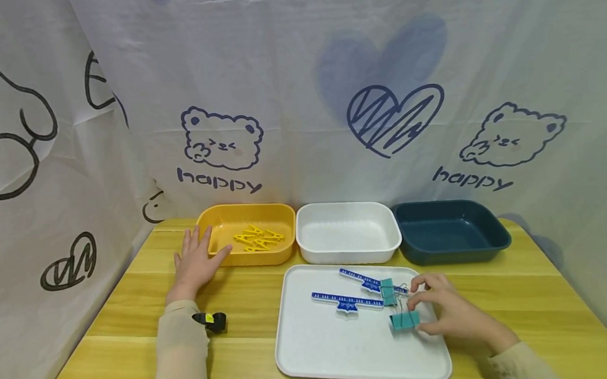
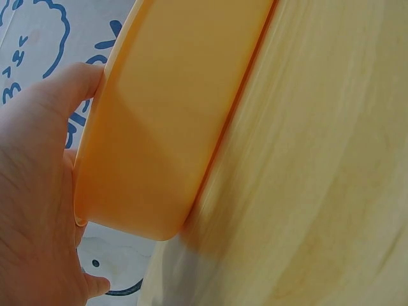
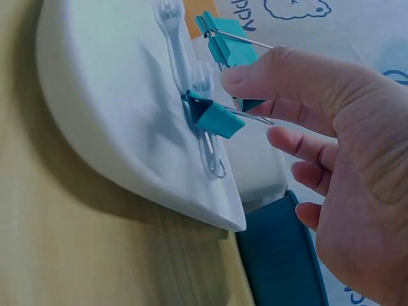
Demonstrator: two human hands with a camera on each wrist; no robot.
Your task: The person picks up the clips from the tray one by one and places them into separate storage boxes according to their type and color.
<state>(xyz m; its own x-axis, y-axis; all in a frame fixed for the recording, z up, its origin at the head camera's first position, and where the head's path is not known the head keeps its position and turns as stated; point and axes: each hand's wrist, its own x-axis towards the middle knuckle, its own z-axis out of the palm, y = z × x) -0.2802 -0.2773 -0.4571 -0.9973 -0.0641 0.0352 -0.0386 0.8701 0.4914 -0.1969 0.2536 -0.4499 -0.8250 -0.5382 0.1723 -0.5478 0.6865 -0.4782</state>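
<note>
My right hand pinches a teal binder clip between thumb and fingers at the tray's right side. In the right wrist view, this clip lies behind my thumb. A second teal binder clip, its wire handles pointing toward my fingers, overlaps a blue ruler-marked clip. Another blue ruler-marked clip lies left of them on the white tray. My left hand rests spread on the yellow bin's front left corner, thumb over its front rim. Several small yellow clothespins lie in that bin.
A white bin stands between the yellow bin and a dark blue bin, all in a row behind the tray. A printed cloth hangs behind the wooden table.
</note>
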